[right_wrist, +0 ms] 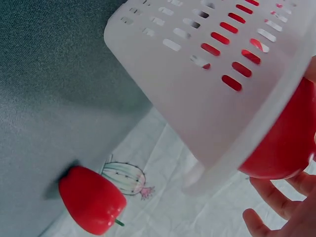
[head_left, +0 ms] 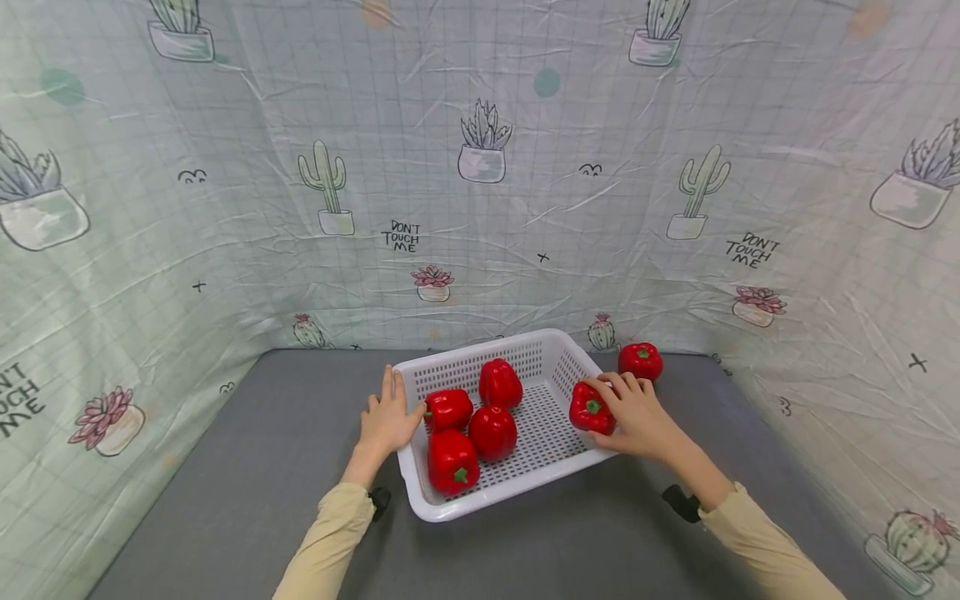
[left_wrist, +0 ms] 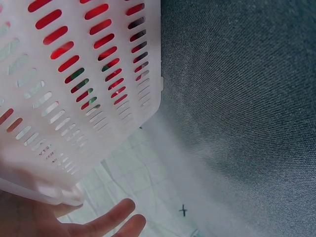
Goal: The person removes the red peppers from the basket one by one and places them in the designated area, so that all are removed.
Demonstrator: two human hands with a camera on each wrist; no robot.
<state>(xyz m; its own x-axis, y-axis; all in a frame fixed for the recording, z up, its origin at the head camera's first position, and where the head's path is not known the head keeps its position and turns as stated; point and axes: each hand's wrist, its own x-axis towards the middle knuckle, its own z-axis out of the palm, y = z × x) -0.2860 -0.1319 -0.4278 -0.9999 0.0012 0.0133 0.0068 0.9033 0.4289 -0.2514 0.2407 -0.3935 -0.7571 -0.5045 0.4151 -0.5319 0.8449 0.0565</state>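
A white perforated plastic basket (head_left: 517,485) stands on the dark table, tilted slightly in the head view. Several red bell peppers (head_left: 492,433) lie in its left half. My right hand (head_left: 633,417) grips another red bell pepper (head_left: 589,410) at the basket's right end, just inside the rim; the right wrist view shows this pepper (right_wrist: 281,143) above the rim edge. At the left rim, my left hand (head_left: 386,423) rests with its fingers extended. In the left wrist view, fingers (left_wrist: 111,219) reach past the basket's corner.
One more red bell pepper (head_left: 641,361) sits on the table behind the right hand, outside the basket; the right wrist view shows this pepper (right_wrist: 92,200) on its side. A cactus-print sheet (head_left: 480,250) hangs behind and beside the grey table (head_left: 262,467).
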